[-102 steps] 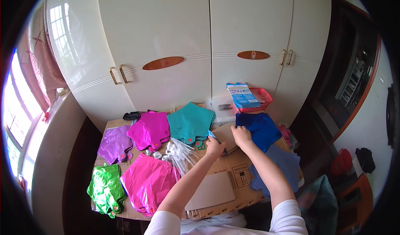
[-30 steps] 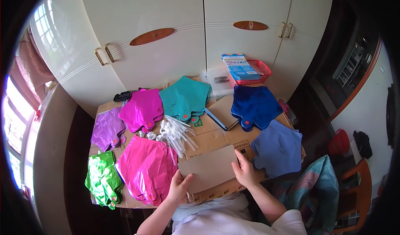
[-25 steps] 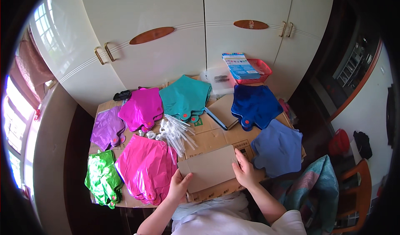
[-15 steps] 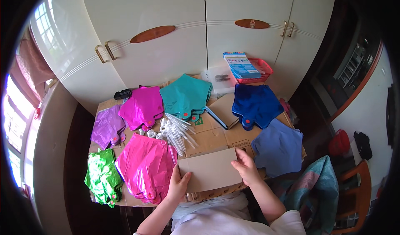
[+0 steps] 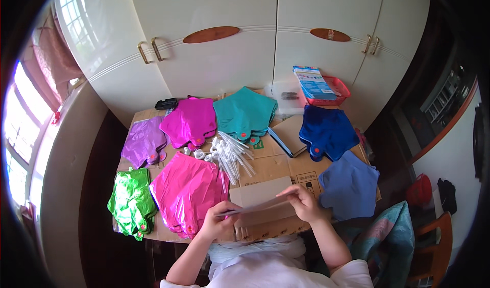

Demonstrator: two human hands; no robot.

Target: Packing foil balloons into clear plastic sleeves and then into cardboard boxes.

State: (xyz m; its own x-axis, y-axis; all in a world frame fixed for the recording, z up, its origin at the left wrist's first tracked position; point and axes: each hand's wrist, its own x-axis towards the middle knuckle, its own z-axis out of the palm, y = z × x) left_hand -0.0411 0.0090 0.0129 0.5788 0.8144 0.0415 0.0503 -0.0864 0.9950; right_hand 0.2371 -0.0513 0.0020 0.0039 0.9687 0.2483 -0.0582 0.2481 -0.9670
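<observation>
A thin cardboard sheet (image 5: 260, 204) is held up by its two ends, tilted so that it shows nearly edge-on. Its left end is pinched by my left hand (image 5: 217, 222), its right end by my right hand (image 5: 304, 205). Under it, a flat tan cardboard piece (image 5: 261, 187) lies at the table's near edge. Left of my hands lies a stack of flat pink foil balloons (image 5: 189, 193). Beyond them is a heap of white plastic sticks (image 5: 234, 158) with small white cups (image 5: 200, 155). A pale blue balloon stack (image 5: 349, 186) lies right of my right hand.
Flat foil balloons in green (image 5: 131, 198), lilac (image 5: 144, 142), magenta (image 5: 189, 122), teal (image 5: 245, 112) and dark blue (image 5: 329, 132) ring the cardboard-covered table (image 5: 273, 163). A notebook-like folder (image 5: 288, 135), a clear box (image 5: 286, 98) and a red basket (image 5: 339, 91) with blue packets stand toward the back.
The cardboard sheet has turned from facing up to nearly edge-on between my hands. A tan cardboard piece now shows beneath it. The whole view has shifted slightly.
</observation>
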